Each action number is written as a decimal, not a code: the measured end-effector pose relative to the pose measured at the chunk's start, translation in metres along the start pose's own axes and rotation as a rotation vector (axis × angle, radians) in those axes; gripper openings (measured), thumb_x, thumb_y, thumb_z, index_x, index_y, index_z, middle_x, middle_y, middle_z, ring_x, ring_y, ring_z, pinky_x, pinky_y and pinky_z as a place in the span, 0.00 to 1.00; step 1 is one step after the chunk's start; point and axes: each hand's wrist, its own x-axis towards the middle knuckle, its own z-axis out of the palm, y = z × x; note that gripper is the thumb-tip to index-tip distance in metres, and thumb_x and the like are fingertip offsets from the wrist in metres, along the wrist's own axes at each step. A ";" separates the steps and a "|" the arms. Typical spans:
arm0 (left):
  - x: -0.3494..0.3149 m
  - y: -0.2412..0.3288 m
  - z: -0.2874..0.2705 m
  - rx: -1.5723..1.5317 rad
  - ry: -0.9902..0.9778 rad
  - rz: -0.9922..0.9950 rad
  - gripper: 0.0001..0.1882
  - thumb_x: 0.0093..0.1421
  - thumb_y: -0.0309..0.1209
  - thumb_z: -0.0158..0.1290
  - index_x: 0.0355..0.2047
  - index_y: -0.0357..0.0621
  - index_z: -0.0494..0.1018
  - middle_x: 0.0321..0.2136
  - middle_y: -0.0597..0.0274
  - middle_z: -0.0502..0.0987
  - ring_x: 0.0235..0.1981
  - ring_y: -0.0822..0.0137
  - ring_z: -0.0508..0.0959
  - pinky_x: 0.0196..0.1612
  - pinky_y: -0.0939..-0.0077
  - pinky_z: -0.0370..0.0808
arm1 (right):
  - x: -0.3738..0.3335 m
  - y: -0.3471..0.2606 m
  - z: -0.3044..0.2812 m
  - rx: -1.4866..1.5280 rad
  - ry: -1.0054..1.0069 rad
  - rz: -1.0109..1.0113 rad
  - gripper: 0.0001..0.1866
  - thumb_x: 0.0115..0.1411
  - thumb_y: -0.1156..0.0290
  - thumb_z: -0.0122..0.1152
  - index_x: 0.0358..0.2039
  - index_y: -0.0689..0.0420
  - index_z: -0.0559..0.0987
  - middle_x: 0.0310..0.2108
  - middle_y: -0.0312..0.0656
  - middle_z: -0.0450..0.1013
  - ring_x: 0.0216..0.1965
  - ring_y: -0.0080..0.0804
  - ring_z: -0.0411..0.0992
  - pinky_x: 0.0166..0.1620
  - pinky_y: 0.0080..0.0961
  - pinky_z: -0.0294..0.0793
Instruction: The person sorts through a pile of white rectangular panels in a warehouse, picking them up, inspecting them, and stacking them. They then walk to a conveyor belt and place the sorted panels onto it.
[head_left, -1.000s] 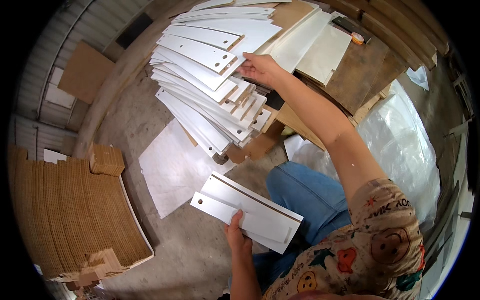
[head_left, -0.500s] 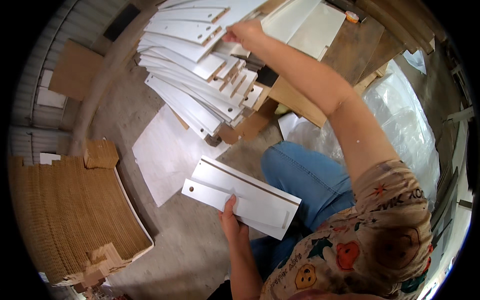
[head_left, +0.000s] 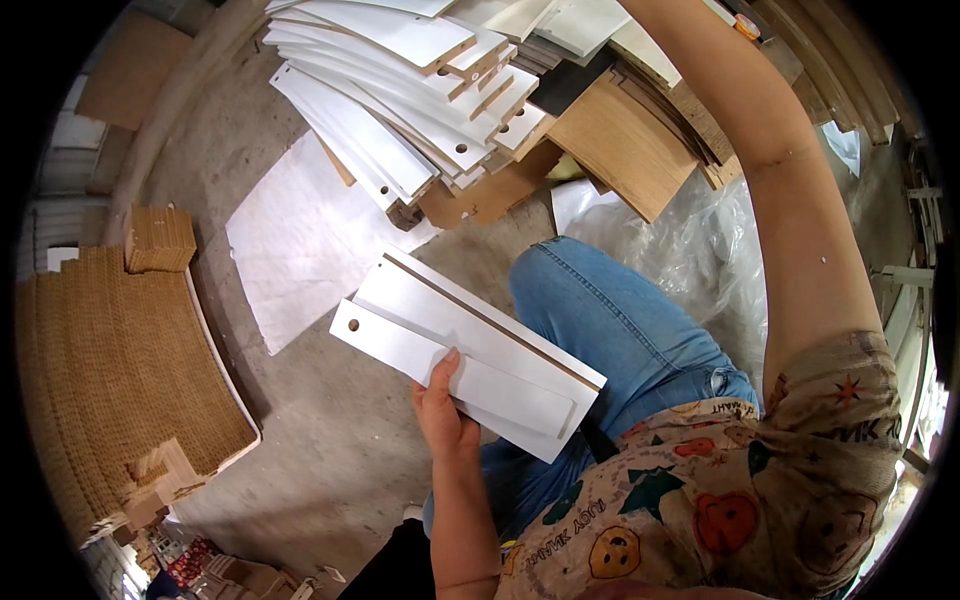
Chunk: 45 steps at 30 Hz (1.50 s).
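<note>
"Weight first: are the wide white board (head_left: 460, 325) and the narrow white board (head_left: 500, 395) heavy?"

"Probably light enough for 1 hand. The left hand (head_left: 445, 425) has both clamped, thumb pressed on the narrow white board's face; the other fingers are mostly hidden underneath."

"Where exactly are they?"

"Above the floor (head_left: 330, 420), beside the bent knee of the blue jeans (head_left: 600, 290), the narrow white board lying over the wide white board. Whether the leg bears any weight, I can't tell."

"Will they bend?"

"I doubt it. They look flat and stiff. The faces look smooth, so the 2 could slide on each other."

"Best hold, then?"

"On the near long edge, about midway along, thumb squeezing the 2 together. I'd spare the corners, which might chip, and the thin brown line beside the wide white board's far edge, perhaps a weak spot."

"And the right hand?"

"Out of view, so I can't tell whether it grips anything; only the right forearm (head_left: 770, 130) shows. The pile of white boards (head_left: 410, 105) has brown ends, which suggests wood under a white skin."
</note>
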 end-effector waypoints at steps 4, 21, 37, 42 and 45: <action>0.000 0.000 0.002 0.012 -0.010 -0.012 0.25 0.49 0.24 0.56 0.47 0.34 0.64 0.40 0.53 0.72 0.42 0.59 0.73 0.45 0.69 0.71 | -0.010 0.034 -0.017 -0.024 0.040 0.048 0.05 0.54 0.80 0.48 0.31 0.67 0.68 0.24 0.50 0.67 0.22 0.40 0.70 0.23 0.31 0.75; -0.018 -0.002 0.006 0.002 0.001 0.012 0.25 0.48 0.25 0.57 0.47 0.35 0.63 0.40 0.53 0.72 0.40 0.60 0.73 0.44 0.70 0.72 | -0.031 0.070 0.050 0.409 -0.233 0.195 0.16 0.54 0.75 0.56 0.44 0.60 0.70 0.39 0.47 0.70 0.41 0.38 0.70 0.41 0.34 0.74; -0.036 0.005 0.012 -0.097 -0.030 -0.046 0.25 0.47 0.23 0.58 0.46 0.34 0.63 0.39 0.52 0.72 0.39 0.63 0.74 0.44 0.72 0.72 | -0.004 -0.019 0.039 0.221 -0.065 0.266 0.16 0.57 0.76 0.48 0.46 0.63 0.64 0.46 0.52 0.65 0.47 0.48 0.66 0.47 0.51 0.71; -0.038 0.004 0.017 -0.061 -0.057 -0.067 0.25 0.47 0.24 0.57 0.46 0.34 0.63 0.38 0.51 0.72 0.38 0.61 0.75 0.42 0.70 0.73 | -0.020 -0.025 0.034 0.223 -0.053 0.220 0.17 0.56 0.77 0.48 0.46 0.64 0.65 0.46 0.52 0.66 0.47 0.49 0.67 0.48 0.50 0.71; -0.037 0.005 0.019 -0.073 -0.067 -0.058 0.24 0.47 0.24 0.57 0.45 0.34 0.64 0.38 0.52 0.73 0.37 0.62 0.75 0.41 0.70 0.74 | -0.026 -0.028 0.031 0.233 -0.043 0.201 0.17 0.55 0.78 0.48 0.47 0.64 0.65 0.46 0.53 0.66 0.47 0.49 0.67 0.48 0.50 0.71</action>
